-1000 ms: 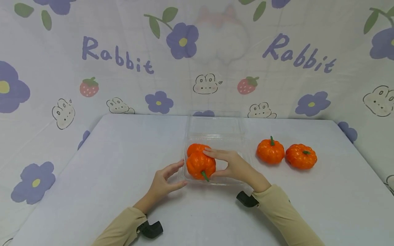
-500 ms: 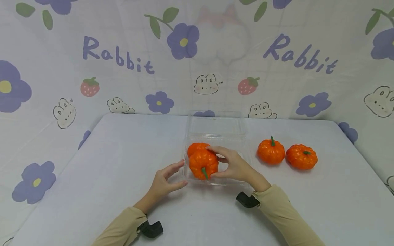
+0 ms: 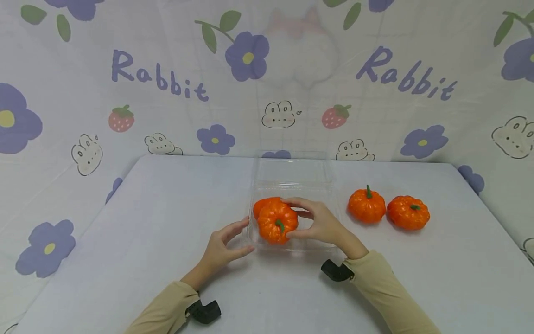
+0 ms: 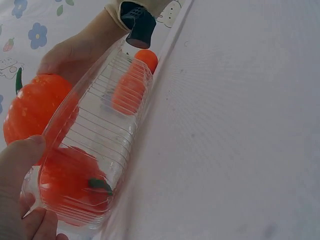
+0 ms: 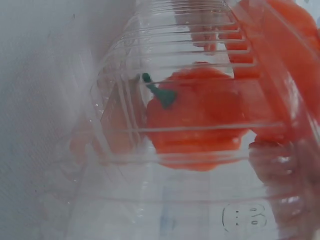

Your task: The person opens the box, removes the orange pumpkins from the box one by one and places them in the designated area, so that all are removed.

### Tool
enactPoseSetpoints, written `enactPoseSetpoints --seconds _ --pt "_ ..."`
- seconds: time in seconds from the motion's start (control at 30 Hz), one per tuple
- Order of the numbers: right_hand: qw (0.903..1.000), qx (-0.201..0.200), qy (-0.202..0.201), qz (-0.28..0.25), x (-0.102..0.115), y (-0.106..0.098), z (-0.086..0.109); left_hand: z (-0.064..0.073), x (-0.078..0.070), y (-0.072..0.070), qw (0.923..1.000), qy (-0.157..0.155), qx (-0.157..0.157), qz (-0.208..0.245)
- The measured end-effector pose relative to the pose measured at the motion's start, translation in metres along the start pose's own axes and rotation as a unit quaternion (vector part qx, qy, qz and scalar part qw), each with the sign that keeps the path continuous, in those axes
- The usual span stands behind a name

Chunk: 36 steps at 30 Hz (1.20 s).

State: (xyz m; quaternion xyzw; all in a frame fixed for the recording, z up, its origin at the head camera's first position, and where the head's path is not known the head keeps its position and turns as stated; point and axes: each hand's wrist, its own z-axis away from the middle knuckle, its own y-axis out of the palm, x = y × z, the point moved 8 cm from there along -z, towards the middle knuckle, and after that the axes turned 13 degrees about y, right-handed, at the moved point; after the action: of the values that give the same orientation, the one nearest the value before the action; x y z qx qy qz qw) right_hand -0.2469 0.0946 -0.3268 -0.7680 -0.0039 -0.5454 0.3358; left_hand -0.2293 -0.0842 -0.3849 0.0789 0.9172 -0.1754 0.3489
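My right hand [image 3: 323,227] grips a small orange pumpkin [image 3: 275,225] with a green stem, thumb at the near side and fingers over the far side. The pumpkin hangs at the left part of a clear hinged plastic box [image 3: 308,245]. A second pumpkin [image 3: 259,207] sits inside the box at its left end, mostly covered in the head view. Through the wall, the left wrist view shows that inner pumpkin [image 4: 75,185] below the held one [image 4: 37,107]. My left hand [image 3: 221,246] holds the box's front left corner, thumb tip on its rim.
Two more orange pumpkins, one upright [image 3: 366,206] and one tilted [image 3: 408,213], stand right of the box on the white tabletop [image 3: 167,199]. The box lid [image 3: 292,169] lies folded back toward the printed cloth backdrop [image 3: 167,116].
The held pumpkin has moved slightly right and turned, its stem shifting up and toward the middle of what I see. My left hand has stayed at the box corner.
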Motion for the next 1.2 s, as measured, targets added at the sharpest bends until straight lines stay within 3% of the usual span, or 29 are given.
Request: enactPoseSetpoints --seconds 0.23,0.6,0.87,1.2 --pt "0.9993 -0.001 0.005 -0.036 -0.006 -0.002 -0.001 -0.001 -0.001 0.000 1.0000 -0.002 -0.001 0.005" --pt "0.9962 0.003 0.046 -0.074 -0.043 -0.002 -0.008 0.000 -0.001 0.000 1.0000 0.005 -0.004 0.005" --pt "0.9903 0.015 0.058 -0.125 -0.045 -0.003 -0.008 0.001 0.002 0.001 1.0000 -0.002 0.000 0.004" --pt "0.9897 0.010 0.070 -0.124 -0.048 -0.005 -0.007 0.001 0.003 0.001 1.0000 -0.007 0.000 0.004"
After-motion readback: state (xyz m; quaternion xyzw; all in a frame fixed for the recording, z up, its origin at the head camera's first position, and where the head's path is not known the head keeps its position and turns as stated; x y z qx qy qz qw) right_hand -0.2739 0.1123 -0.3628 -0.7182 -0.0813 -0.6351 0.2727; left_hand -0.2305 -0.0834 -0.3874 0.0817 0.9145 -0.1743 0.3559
